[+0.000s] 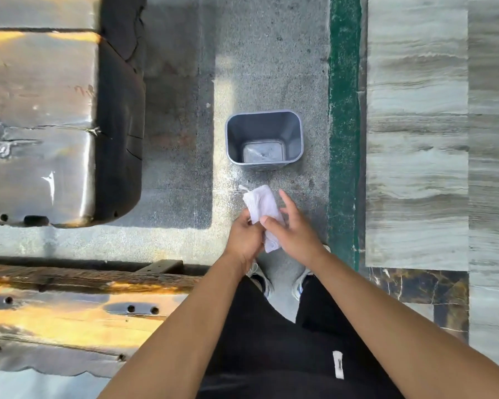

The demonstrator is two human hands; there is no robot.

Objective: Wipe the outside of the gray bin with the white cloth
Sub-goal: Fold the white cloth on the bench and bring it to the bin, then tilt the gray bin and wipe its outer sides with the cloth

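Cloth being readied, bin not yet touched.

The person stands over a small grey plastic rectangular bin (pixel 264 139), which sits upright and empty on the speckled stone floor (pixel 271 67) at twelve o'clock from the hands, apart from them. A folded white cloth (pixel 261 210) lies between both hands: the left hand (pixel 244 239) curls its fingers round the cloth's seven o'clock edge, while the right hand (pixel 293 230) pinches it with the thumb, its other fingers spread loosely. A dark wooden bench (pixel 118 125) lies at ten o'clock of the bin. The step looks like preparation; next the person would likely need to stoop and bring the cloth against an outer wall.
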